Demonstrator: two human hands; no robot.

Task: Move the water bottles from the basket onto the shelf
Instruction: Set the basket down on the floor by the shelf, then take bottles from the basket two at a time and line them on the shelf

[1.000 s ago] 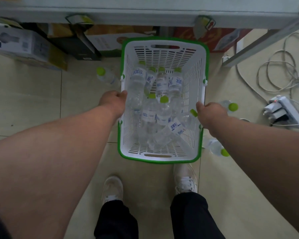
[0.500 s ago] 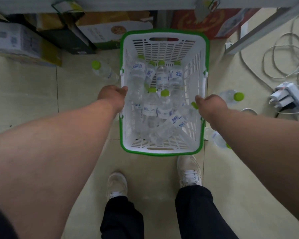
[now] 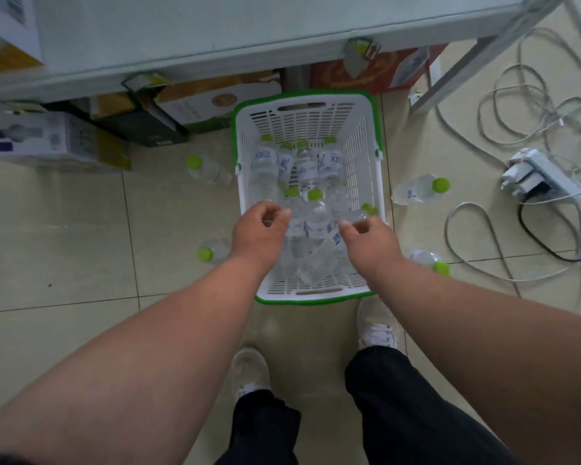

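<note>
A white basket with a green rim (image 3: 366,135) stands on the floor in front of my feet. Inside lie several clear water bottles (image 3: 307,169) with green caps. My left hand (image 3: 259,229) hovers over the basket's left side with loosely curled fingers, holding nothing. My right hand (image 3: 369,239) hovers over the right side, fingers also loosely curled and empty. The pale grey shelf (image 3: 215,31) runs across the top of the view, above the basket.
Loose bottles lie on the tiled floor around the basket: bottle (image 3: 208,169) at left, bottle (image 3: 213,251) at lower left, bottle (image 3: 420,189) at right, bottle (image 3: 428,260) at lower right. Cardboard boxes (image 3: 195,102) sit under the shelf. Cables and a power strip (image 3: 540,179) lie at right.
Both hands have let go of the basket's side rims and moved inward over the bottles. The basket now rests on the floor.
</note>
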